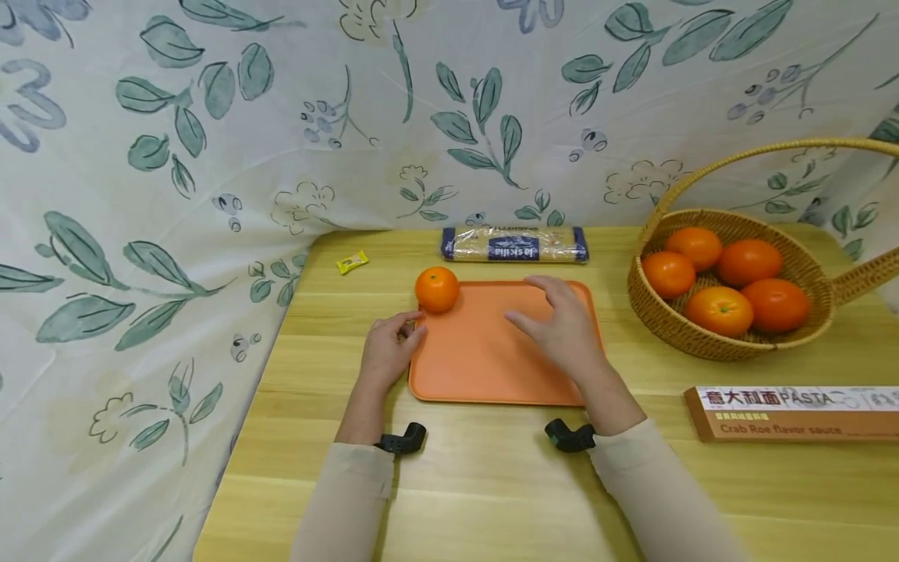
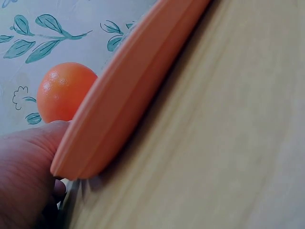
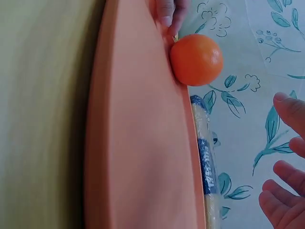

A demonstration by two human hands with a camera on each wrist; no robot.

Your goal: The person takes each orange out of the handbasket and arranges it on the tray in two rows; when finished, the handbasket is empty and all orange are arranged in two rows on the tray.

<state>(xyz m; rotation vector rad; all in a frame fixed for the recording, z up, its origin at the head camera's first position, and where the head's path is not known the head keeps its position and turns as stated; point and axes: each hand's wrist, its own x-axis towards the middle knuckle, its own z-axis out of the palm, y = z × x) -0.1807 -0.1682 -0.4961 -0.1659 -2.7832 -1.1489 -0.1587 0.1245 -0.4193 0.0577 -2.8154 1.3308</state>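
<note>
An orange rectangular tray (image 1: 492,343) lies on the wooden table. My left hand (image 1: 389,347) is at the tray's left side, thumb and forefinger at the rim and the other fingers curled low beside it. One orange (image 1: 437,289) sits at the tray's far left corner, just beyond those fingertips. Above the tray's right part is my right hand (image 1: 565,328), thumb and fingers spread apart with nothing between them. The right wrist view shows its fingers (image 3: 281,202) apart from the tray and the orange.
Behind the tray lies a spaghetti packet (image 1: 515,244), with a small yellow wrapped packet (image 1: 353,262) to its left. A wicker basket (image 1: 642,300) of several oranges stands at the right. Nearer on that side is a pasta box (image 1: 801,414). Patterned cloth (image 1: 351,117) borders the table's back.
</note>
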